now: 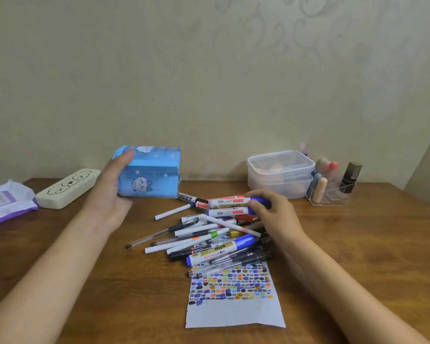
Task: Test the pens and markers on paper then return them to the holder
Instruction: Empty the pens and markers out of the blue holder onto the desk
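My left hand [109, 192] grips the blue cartoon-printed holder [150, 173], tipped on its side above the table with its mouth facing right. A black-capped marker [190, 198] lies just at that mouth. My right hand [271, 209] curls round the blue caps of white-barrelled markers [230, 202] at the top of a pile of several pens and markers [209, 238]. The pile lies on the far end of a white paper sheet [233, 309] covered with coloured test marks.
A cream pencil case [67, 188] and a purple-white packet [5, 202] lie at the left. Stacked clear plastic boxes [281, 173] and a clear organiser with cosmetics [333, 188] stand at the back right. The wooden table [358, 244] meets a wall behind.
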Available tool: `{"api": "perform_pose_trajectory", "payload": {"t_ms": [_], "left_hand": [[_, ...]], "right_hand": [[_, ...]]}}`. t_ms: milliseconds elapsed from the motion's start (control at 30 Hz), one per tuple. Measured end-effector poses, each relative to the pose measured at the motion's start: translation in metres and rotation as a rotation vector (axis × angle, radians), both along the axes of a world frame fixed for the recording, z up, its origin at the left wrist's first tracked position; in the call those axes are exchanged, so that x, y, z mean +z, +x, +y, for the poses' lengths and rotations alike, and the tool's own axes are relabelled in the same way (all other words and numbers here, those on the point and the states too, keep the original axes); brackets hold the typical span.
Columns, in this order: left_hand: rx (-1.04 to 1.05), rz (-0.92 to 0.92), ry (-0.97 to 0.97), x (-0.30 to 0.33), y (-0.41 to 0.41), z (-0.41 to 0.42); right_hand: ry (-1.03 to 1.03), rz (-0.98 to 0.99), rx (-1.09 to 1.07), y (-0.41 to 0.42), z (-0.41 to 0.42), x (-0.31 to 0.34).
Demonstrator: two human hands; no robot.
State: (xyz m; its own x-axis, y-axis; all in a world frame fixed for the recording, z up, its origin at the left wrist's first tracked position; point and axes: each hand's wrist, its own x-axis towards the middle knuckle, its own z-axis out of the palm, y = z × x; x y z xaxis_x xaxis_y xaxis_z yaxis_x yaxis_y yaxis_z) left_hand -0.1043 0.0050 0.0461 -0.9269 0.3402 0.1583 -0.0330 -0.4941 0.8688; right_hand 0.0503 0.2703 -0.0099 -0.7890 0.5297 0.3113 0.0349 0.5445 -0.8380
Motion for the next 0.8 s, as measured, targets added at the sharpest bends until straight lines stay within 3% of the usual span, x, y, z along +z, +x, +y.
{"api": "perform_pose_trajectory", "payload": {"t_ms": [367,600,800], "left_hand": [[0.09,-0.176,0.131,0.003,0.0,-0.008],[0.027,-0.151,0.086,0.005,0.018,0.006],[-0.149,-0.051,-0.05,0.003,0.051,0.037]], "right_hand": [[0.45,-0.096,-0.025,-0.001,-0.008,-0.018],[0.388,-0.052,0.022,-0.001,-0.023,0.0],[0.183,-0.049,0.328,0.005,-0.064,0.026]]}}
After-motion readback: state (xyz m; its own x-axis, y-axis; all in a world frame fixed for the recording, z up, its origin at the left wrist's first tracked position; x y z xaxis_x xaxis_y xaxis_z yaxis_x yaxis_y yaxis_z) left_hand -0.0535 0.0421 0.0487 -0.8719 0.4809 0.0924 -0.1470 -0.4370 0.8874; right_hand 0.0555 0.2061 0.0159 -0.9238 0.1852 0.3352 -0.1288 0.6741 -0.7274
